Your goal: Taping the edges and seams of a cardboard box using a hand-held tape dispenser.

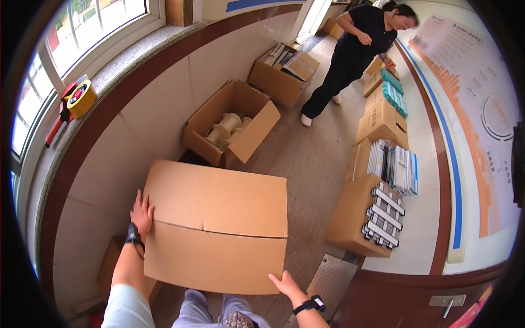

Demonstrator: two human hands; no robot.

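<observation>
A large cardboard box (219, 218) is held in front of my body, its top flaps folded together along a middle seam. My left hand (142, 213) presses on its left side, fingers extended over the edge. At the near right corner, my right hand (285, 284) grips the box, with the thumb on top and the other fingers hidden beneath or behind it. Whether something under the box also supports it is hidden.
Ahead stands an open carton (232, 123) of cream-coloured spools, with another filled carton (284, 71) beyond. A person (355, 54) in black stands by cartons along the right wall. Nearer is a carton (350, 218) topped with white slatted pieces. A tape dispenser (81, 98) lies on the left sill.
</observation>
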